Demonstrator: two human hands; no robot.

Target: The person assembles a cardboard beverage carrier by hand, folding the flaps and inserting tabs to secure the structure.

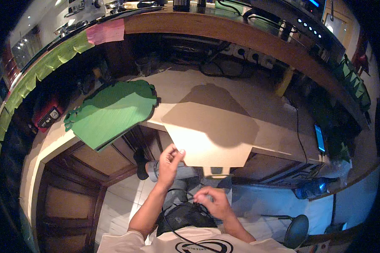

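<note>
My left hand point(171, 161) pinches the lower left edge of a pale, thin flat board point(209, 151), which rests partly on the light wooden worktop point(272, 126) and juts past its front edge. My right hand point(210, 200) is over my lap, its fingers curled near a black cable point(166, 215); whether it grips the cable I cannot tell. A small pale piece with an opening point(220, 172) shows just below the board. To the left, a green board with a scalloped edge point(117, 110) lies on the worktop, its front corner overhanging.
Above the worktop runs a curved wooden shelf point(177, 25) edged with green and pink sticky notes point(105, 31). Cables and sockets point(240, 52) sit beneath it. A lit phone point(319, 137) is at the right, above a blue bottle point(315, 188). A red item point(49, 115) stands left.
</note>
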